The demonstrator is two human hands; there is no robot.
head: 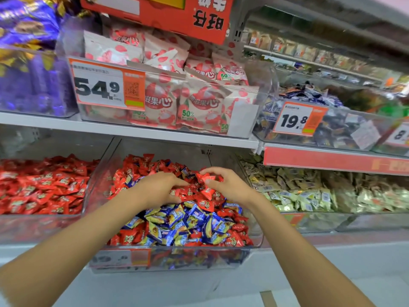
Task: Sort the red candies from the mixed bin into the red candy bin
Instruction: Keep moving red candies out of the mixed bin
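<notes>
The right hand [223, 185] pinches a red candy [206, 177] inside the mixed bin [99, 180]; the left hand [159, 187] grasps red candies [179, 192] there

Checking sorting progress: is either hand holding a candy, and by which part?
The right hand pinches a red candy by its edge, thumb against fingers. The left hand curls over the pile; its grip cannot be told.

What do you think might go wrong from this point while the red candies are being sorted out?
1. Blue candies lie tightly among the red ones in the mixed bin; a handful from the left hand may carry some into the red candy bin.
2. The right hand only pinches one red candy; it might slip on the way across.
</notes>
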